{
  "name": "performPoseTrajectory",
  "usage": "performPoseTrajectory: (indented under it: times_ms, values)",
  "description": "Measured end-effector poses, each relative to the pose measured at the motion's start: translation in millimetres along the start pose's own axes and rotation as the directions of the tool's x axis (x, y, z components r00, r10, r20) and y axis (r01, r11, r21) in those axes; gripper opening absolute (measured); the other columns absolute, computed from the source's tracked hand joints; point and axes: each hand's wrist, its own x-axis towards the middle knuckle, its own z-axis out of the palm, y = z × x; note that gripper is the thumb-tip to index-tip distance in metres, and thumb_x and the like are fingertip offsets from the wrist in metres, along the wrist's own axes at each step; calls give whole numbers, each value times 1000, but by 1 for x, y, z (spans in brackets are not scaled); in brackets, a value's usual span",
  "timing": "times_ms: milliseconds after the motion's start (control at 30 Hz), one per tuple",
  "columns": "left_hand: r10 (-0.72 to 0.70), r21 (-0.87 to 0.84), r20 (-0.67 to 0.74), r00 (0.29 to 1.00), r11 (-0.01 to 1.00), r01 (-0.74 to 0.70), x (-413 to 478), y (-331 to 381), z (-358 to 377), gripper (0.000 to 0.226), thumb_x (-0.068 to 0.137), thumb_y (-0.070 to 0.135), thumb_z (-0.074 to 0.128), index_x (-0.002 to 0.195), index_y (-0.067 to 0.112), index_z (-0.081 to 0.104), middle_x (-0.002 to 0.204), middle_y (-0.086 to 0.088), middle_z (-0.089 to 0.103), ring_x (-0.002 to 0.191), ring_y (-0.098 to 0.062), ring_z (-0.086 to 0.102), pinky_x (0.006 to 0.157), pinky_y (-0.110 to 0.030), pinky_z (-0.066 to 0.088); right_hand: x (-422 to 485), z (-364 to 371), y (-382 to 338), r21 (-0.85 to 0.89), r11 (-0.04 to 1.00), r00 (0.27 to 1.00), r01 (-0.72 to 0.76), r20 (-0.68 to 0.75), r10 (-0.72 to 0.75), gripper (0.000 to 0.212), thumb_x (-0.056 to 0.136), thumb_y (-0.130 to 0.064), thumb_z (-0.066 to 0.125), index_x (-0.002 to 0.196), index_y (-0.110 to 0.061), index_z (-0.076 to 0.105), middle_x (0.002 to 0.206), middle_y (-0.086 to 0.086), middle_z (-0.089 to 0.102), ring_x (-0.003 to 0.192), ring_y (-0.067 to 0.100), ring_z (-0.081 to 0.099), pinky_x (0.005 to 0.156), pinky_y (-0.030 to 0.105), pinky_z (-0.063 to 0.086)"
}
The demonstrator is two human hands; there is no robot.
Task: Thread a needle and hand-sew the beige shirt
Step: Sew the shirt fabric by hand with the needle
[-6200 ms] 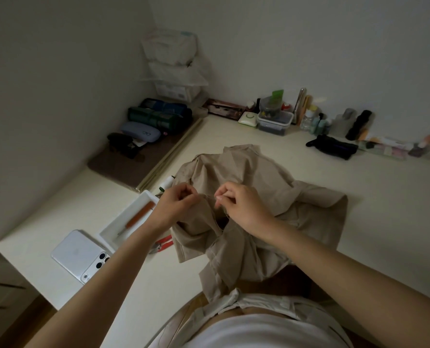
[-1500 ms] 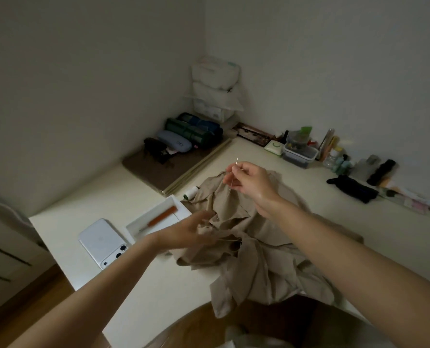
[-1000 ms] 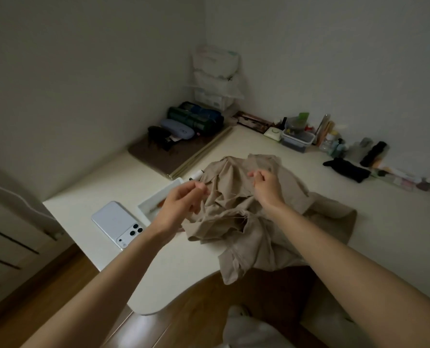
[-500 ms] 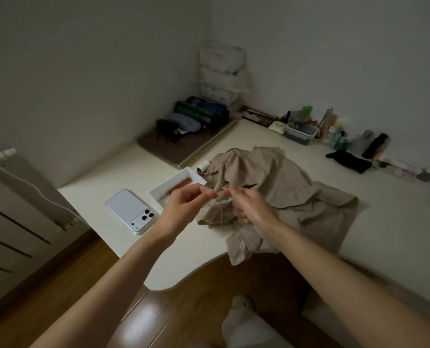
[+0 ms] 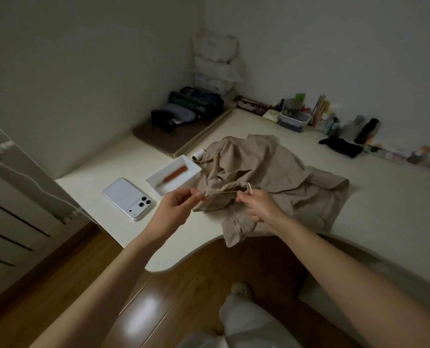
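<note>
Shirt [image 5: 271, 172] is lying in a rumpled heap on the counter [image 5: 384, 197], with its near corner hanging off the front edge, right in front of whoever's sewing. Both hands are hovering just over that near part.

The left hand [image 5: 176, 209] is pinching what looks like the end of the thread [image 5: 224, 193] between thumb and fingertip. The right hand [image 5: 259, 209] is gripping the needle [image 5: 250, 188], which is poking up toward 12 o'clock. A pale strand is running straight between them, from the left hand at 9 o'clock across to the right at 3 o'clock.

My guess is they're stretching it out so it isn't tangling before the next stitch goes in. I can't tell if it's actually passing through the eye though, it's way too thin and dim for that.

Everything else is sitting within easy reach, which makes sense:
- A white tray [image 5: 158, 180] holding an orange-handled tool [image 5: 175, 175] is sitting just beside the cloth, at roughly 9 o'clock of the shirt.
- A white spool [image 5: 198, 154] is lying near the far end at 10 o'clock.
- A phone [image 5: 128, 198] is lying camera-side up at 8 o'clock, next to the tray.

Looks to me like the counter is carrying the bulk of the fabric so the hands are only dealing with the bit being sewn.
</note>
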Motion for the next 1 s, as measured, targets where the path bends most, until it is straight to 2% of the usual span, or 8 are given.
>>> performPoseTrajectory:
  times_ms: [233,367,467,633,733,867,933,1000]
  values:
    - [138,-128,-14,990,982,-139,-14,14,8,23,86,32,64,81,9,63,56,7,48,51,-9,33,50,-21,29,9,-19,36,84,977,980,-194,-21,196,18,99,-23,48,90,-9,57,44,-7,34,35,5,26,33,17,21]
    - [286,-282,-198,937,899,-334,-20,26,10,14,85,23,56,76,18,65,64,14,58,61,-4,46,62,-16,37,13,-24,45,167,949,960,-268,127,249,15,99,-15,46,89,-7,55,39,-10,33,31,2,27,31,14,21]
    - [342,-297,-178,923,875,-382,-21,37,11,17,85,26,57,73,29,68,59,13,52,56,-5,41,56,-17,34,10,-25,50,155,948,941,-276,242,235,11,98,-8,45,101,-8,56,46,-8,36,34,1,29,33,13,22]
    - [285,-36,-75,956,957,-288,-21,29,20,21,93,21,56,89,2,65,62,5,60,56,-1,49,56,-12,36,3,-19,36,227,974,982,-20,188,-23,44,84,8,42,120,-12,57,54,-6,35,42,5,25,37,16,21]
    - [198,162,-38,979,968,-190,-15,12,20,22,88,34,58,86,14,68,61,-4,51,54,-8,42,54,-20,31,-7,-11,20,368,929,946,47,284,-160,33,93,-6,45,123,-10,57,48,-9,30,39,4,21,36,16,18]
    - [149,423,15,989,895,-141,-9,-3,26,15,92,27,59,85,18,68,54,3,44,47,-6,34,51,-26,29,-24,4,7,276,961,841,20,515,-166,34,89,-35,53,113,-13,59,45,-12,30,39,3,21,37,15,17]
    - [131,495,19,991,860,-124,-7,-7,28,15,93,25,58,87,15,66,59,-5,51,49,-9,37,52,-26,31,-26,10,11,129,988,827,90,542,-147,25,89,-36,53,99,-14,60,46,-12,33,40,3,24,40,17,19]
    - [110,545,12,994,833,-99,-6,-11,27,15,95,22,55,90,11,65,68,-13,59,53,-12,41,53,-24,33,-26,10,19,136,987,848,91,508,-148,23,88,-36,53,85,-14,57,48,-10,32,40,5,24,40,17,20]
